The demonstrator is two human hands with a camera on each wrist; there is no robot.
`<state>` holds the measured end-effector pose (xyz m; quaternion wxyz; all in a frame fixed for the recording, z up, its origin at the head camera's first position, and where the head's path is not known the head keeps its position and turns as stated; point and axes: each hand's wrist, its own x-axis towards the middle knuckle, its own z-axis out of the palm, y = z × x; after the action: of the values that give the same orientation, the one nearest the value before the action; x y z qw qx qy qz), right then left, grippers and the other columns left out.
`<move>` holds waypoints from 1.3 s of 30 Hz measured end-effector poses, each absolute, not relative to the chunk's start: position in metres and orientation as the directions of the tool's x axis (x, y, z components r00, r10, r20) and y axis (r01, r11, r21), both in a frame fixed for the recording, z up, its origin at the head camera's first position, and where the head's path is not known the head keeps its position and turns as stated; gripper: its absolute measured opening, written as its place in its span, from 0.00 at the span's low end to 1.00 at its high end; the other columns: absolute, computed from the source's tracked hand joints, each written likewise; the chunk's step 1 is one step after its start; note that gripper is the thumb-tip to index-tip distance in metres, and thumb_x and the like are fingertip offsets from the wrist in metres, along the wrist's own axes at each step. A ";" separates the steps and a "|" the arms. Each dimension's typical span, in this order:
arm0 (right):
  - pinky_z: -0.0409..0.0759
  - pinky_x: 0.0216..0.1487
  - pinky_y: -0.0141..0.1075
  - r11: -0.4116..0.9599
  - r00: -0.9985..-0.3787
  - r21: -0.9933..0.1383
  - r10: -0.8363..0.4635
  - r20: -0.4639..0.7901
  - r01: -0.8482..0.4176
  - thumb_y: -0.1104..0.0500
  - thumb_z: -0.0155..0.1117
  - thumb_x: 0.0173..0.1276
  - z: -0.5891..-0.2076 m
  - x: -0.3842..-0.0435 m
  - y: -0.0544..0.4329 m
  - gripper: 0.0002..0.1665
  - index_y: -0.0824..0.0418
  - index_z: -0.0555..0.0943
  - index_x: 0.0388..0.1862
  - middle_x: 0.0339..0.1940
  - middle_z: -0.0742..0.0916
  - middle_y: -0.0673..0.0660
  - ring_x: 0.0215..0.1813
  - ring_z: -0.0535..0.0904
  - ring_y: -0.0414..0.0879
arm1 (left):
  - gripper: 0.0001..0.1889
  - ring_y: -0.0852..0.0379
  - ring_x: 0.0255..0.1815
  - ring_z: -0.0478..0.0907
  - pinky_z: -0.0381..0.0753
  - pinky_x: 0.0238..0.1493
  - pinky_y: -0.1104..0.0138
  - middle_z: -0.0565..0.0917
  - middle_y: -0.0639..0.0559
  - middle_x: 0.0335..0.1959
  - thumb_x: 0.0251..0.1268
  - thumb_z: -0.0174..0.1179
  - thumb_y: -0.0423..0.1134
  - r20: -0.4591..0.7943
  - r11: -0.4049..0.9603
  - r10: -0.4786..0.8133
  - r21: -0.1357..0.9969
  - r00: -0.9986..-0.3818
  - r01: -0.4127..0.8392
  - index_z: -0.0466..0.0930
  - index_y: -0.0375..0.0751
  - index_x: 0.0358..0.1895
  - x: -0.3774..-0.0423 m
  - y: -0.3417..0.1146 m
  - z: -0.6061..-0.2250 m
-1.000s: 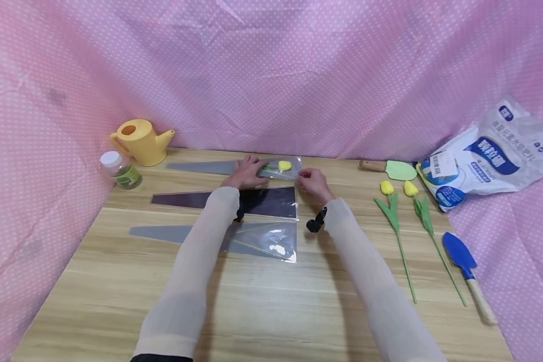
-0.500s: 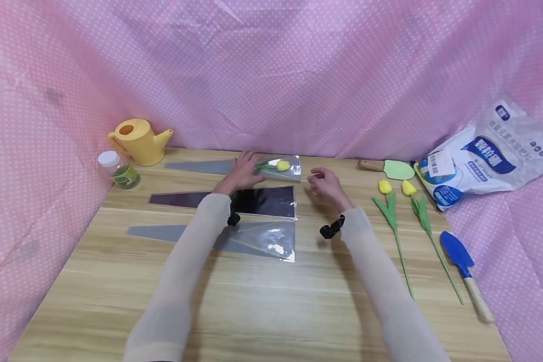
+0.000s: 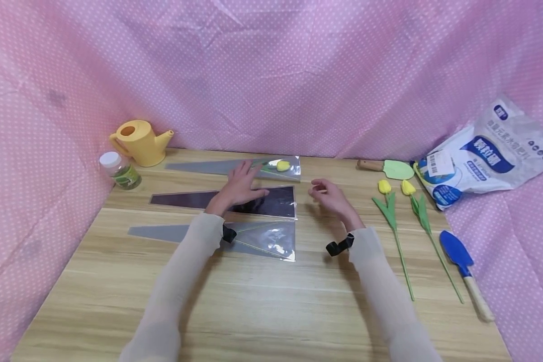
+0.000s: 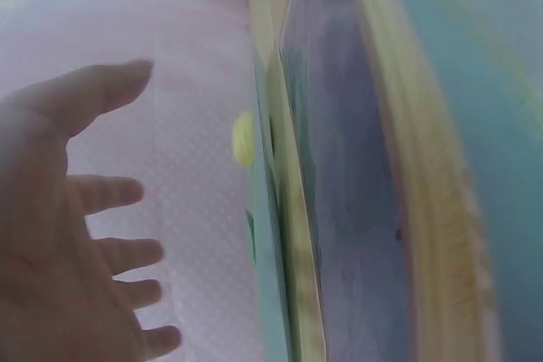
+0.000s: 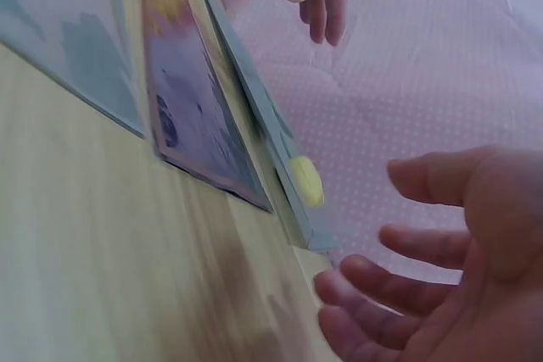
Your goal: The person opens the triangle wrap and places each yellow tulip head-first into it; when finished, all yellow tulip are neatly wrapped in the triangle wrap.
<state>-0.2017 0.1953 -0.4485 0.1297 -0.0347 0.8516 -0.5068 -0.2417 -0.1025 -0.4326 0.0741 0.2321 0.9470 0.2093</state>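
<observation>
My left hand (image 3: pixel 239 190) hovers over the dark flower sleeve (image 3: pixel 278 200), its fingertips reaching toward the far clear grey sleeve (image 3: pixel 199 167). Nothing lies in its spread fingers, as the left wrist view shows. Inside the far sleeve rests a yellow tulip (image 3: pixel 282 166), its lower stem partly hidden behind the left hand. To the right of the sleeves' wide ends, my right hand (image 3: pixel 334 198) is held above the table, fingers loosely bent around nothing; the right wrist view shows it apart from the tulip sleeve. A second clear grey sleeve (image 3: pixel 264 239) lies nearest me, flat.
Two more yellow tulips (image 3: pixel 384 187) lie at right, beside a blue trowel (image 3: pixel 457 249). Behind them are a green trowel (image 3: pixel 398 170) and a white fertilizer bag (image 3: pixel 488 156). A yellow watering can (image 3: pixel 146 145) and a lidded jar (image 3: pixel 125 176) stand at back left.
My right hand has let go of the far sleeve's end and drawn back toward me and right. My left hand has lifted off that sleeve and moved back toward me.
</observation>
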 end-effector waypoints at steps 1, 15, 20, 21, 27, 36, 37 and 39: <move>0.77 0.66 0.54 0.507 -0.960 -0.860 -0.208 -0.186 0.057 0.54 0.57 0.75 -0.450 -0.198 0.194 0.32 0.68 0.67 0.72 0.65 0.78 0.71 0.65 0.76 0.65 | 0.45 0.33 0.83 0.39 0.41 0.78 0.33 0.47 0.34 0.82 0.66 0.59 0.59 -0.059 0.806 0.477 0.427 -0.877 0.409 0.52 0.42 0.79 -0.237 -0.102 -0.433; 0.53 0.77 0.66 0.752 -0.959 -0.656 -0.225 -0.171 -0.060 0.46 0.63 0.70 -0.469 -0.179 0.182 0.49 0.65 0.53 0.79 0.80 0.57 0.74 0.79 0.53 0.71 | 0.50 0.38 0.85 0.34 0.41 0.80 0.37 0.39 0.40 0.84 0.64 0.58 0.65 -0.351 0.828 0.524 0.424 -0.776 0.367 0.46 0.46 0.82 -0.196 -0.101 -0.449; 0.49 0.75 0.71 0.832 -0.953 -0.548 -0.232 -0.195 -0.091 0.37 0.63 0.67 -0.473 -0.181 0.178 0.52 0.63 0.56 0.79 0.80 0.55 0.73 0.80 0.49 0.70 | 0.51 0.38 0.85 0.33 0.39 0.80 0.37 0.38 0.40 0.84 0.63 0.59 0.65 -0.401 0.836 0.517 0.428 -0.756 0.344 0.45 0.47 0.82 -0.192 -0.100 -0.451; 0.49 0.75 0.71 0.844 -0.951 -0.528 -0.233 -0.201 -0.095 0.36 0.63 0.66 -0.474 -0.182 0.177 0.53 0.62 0.56 0.78 0.81 0.55 0.72 0.81 0.48 0.70 | 0.51 0.38 0.85 0.33 0.39 0.80 0.37 0.38 0.40 0.84 0.63 0.59 0.65 -0.410 0.836 0.517 0.431 -0.751 0.340 0.44 0.47 0.82 -0.191 -0.101 -0.452; 0.43 0.74 0.74 0.888 -0.951 -0.452 -0.207 -0.232 -0.083 0.33 0.66 0.62 -0.475 -0.188 0.168 0.57 0.60 0.56 0.79 0.82 0.50 0.71 0.82 0.42 0.73 | 0.49 0.39 0.85 0.31 0.37 0.80 0.36 0.36 0.41 0.84 0.65 0.58 0.65 -0.449 0.836 0.525 0.431 -0.723 0.340 0.44 0.51 0.82 -0.189 -0.102 -0.456; 0.49 0.72 0.74 0.899 -0.968 -0.435 -0.154 -0.197 -0.055 0.31 0.69 0.57 -0.479 -0.198 0.161 0.58 0.62 0.61 0.76 0.81 0.55 0.71 0.80 0.47 0.70 | 0.47 0.40 0.85 0.29 0.36 0.80 0.37 0.35 0.41 0.84 0.63 0.60 0.64 -0.447 0.826 0.542 0.437 -0.711 0.355 0.50 0.53 0.81 -0.189 -0.101 -0.457; 0.50 0.72 0.73 0.898 -0.971 -0.437 -0.147 -0.190 -0.051 0.31 0.68 0.58 -0.480 -0.198 0.160 0.57 0.62 0.62 0.75 0.80 0.56 0.71 0.80 0.48 0.70 | 0.47 0.40 0.85 0.29 0.36 0.80 0.37 0.35 0.41 0.84 0.63 0.61 0.64 -0.448 0.825 0.543 0.440 -0.710 0.354 0.50 0.53 0.81 -0.188 -0.100 -0.456; 0.52 0.72 0.71 0.896 -0.976 -0.441 -0.132 -0.175 -0.042 0.31 0.68 0.58 -0.481 -0.199 0.158 0.55 0.63 0.64 0.73 0.80 0.57 0.70 0.80 0.50 0.69 | 0.47 0.40 0.85 0.29 0.36 0.80 0.37 0.35 0.41 0.84 0.63 0.61 0.64 -0.451 0.824 0.545 0.442 -0.706 0.354 0.50 0.53 0.81 -0.188 -0.100 -0.456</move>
<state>-0.1985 0.1584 -0.4814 0.1008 -0.0451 0.9685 -0.2230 -0.1878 -0.0996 -0.4561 0.2928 0.2473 0.9090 0.1636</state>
